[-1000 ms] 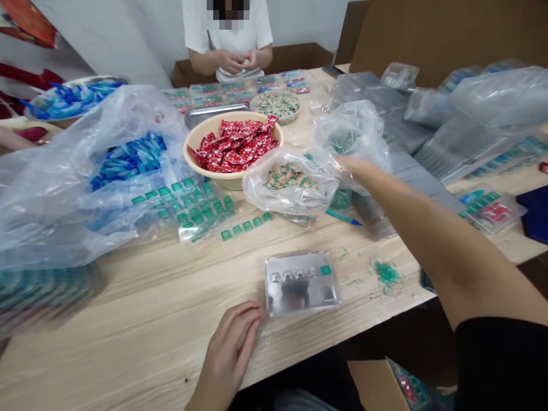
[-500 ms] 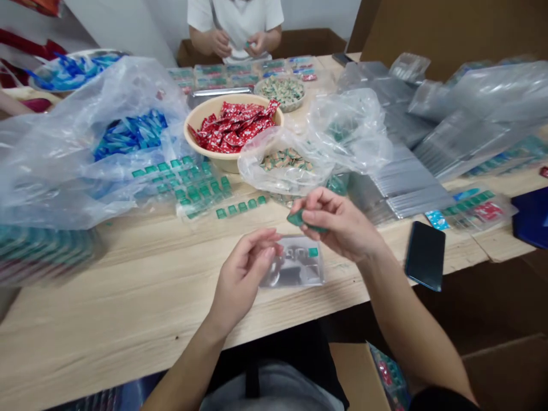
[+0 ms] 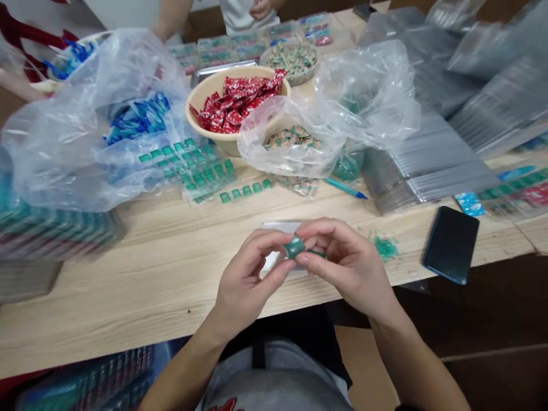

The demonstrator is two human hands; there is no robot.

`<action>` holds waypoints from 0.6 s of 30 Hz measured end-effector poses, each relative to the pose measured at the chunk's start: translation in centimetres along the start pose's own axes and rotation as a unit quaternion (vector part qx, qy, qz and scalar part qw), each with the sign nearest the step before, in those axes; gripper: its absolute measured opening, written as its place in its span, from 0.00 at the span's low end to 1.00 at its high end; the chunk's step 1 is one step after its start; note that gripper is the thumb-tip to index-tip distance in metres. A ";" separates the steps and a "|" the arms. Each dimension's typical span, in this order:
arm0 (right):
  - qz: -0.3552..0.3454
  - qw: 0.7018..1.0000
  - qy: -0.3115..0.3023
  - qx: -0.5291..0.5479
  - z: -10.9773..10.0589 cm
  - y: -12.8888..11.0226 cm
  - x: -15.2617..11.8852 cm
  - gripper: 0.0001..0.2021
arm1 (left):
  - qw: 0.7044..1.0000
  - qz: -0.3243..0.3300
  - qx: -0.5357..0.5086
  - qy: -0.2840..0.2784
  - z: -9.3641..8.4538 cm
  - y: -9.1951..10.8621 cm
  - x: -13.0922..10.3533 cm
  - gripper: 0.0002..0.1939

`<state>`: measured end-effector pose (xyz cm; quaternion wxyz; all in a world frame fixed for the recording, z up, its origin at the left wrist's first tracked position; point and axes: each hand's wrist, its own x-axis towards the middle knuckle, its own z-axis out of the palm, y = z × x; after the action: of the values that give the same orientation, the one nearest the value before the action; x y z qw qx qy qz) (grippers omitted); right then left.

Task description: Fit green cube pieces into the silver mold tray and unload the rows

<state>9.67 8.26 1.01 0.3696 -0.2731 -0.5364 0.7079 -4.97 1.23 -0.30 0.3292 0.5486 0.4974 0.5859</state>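
Observation:
A small translucent green piece is pinched between the thumbs and forefingers of my left hand and my right hand. More green shows in the curled fingers of my right hand, partly hidden. Beneath both hands lies a clear plastic tray, mostly covered by them. Green cube-like pieces stand in a short row beyond, beside a larger group. To the right of my right hand lies a small heap of green scraps.
A cream bowl holds red packets, next to a plastic bag of small tan-and-green pieces. Stacked clear trays, a blue pen and a phone lie to the right. Across the table is another person's hand.
My hands have come together over the tray, and my left fingers now also grip the green piece. The camera view has tilted down, and the green scraps have come into sight.

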 end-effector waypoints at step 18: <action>0.147 0.970 0.162 0.109 -6.0 7.1 -6.1 0.14 | 0.896 0.157 0.365 -0.199 0.7 -8.1 2.3 0.10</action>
<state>16.24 5.54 -7.53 0.3711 -0.4179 -0.3432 0.7549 -6.04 5.83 -7.30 0.1011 0.8062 0.5077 0.2863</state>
